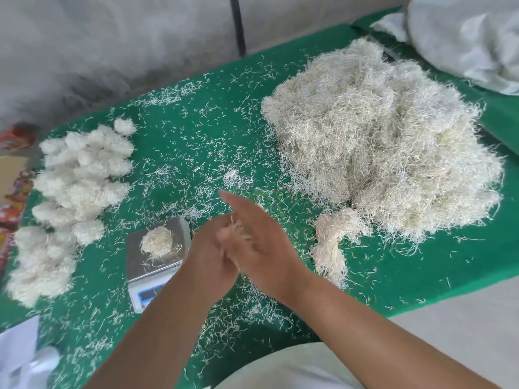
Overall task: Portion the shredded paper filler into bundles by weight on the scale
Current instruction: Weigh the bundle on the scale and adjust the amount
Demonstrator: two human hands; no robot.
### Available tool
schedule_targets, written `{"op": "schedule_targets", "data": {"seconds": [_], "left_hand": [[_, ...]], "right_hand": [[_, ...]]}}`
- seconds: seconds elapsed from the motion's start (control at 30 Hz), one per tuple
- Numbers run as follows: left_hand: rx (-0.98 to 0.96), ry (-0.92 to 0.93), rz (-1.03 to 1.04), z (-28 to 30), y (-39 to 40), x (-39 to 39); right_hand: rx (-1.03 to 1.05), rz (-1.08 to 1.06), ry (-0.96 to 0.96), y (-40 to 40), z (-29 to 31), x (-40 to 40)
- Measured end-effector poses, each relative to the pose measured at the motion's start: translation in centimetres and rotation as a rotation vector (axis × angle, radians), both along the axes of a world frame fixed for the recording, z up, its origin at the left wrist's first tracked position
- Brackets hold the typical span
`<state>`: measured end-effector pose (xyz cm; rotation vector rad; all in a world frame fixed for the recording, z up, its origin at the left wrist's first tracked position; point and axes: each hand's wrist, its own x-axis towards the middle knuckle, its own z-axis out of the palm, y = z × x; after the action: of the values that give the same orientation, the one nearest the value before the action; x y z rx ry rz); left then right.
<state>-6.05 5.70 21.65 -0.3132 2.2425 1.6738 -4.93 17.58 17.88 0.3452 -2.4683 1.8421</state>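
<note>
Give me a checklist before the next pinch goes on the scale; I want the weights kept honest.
1. Small paper wad sits fully on the steel scale pan: ok.
2. Blue scale display readable: not ok, forearm covers part.
3. Left hand and right hand clear of the pan: ok.
4. Shreds between palms ready: ok.
5. Big loose pile within reach: ok.
6. Target weight reached: cannot tell.

Both hands (238, 242) press paper shreds (236, 224) beside the scale (157, 256).

Matt green felt, rough and fuzzy, covers the desk (421, 279). The scale (157, 265) shows a shiny brushed-metal pan over white plastic. The paper filler (387, 141) looks dry and wiry.
</note>
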Motion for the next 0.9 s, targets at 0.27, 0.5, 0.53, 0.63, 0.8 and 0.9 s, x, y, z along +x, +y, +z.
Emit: {"op": "schedule_targets", "data": {"seconds": [0.27, 0.5, 0.53, 0.63, 0.8, 0.9], "left_hand": [[0.346, -0.162, 0.123, 1.7, 2.1, 0.6], [0.761, -0.494, 0.137, 0.6, -0.3, 1.1], [0.817, -0.555, 0.168, 0.6, -0.4, 1.3], [0.773, -0.602, 0.153, -0.4, 0.8, 2.2], [0.808, -0.563, 0.261, -0.1, 3.2, 2.1], [0.794, -0.424, 0.472, 1.0, 4.4, 1.0]], "right_hand": [[-0.184, -0.255, 0.041, -1.6, -0.7, -1.0], [-0.944, -0.496, -0.599, 2.6, 3.2, -2.8], [-1.156, -0.465, -0.715, 3.4, 3.5, -3.1], [-1.463, -0.329, -0.844, 4.1, 4.0, -2.9], [-1.203, -0.161, -0.776, 3.6, 4.0, -1.0], [-0.043, -0.136, -0.28, 2.6, 2.9, 0.6]]}}
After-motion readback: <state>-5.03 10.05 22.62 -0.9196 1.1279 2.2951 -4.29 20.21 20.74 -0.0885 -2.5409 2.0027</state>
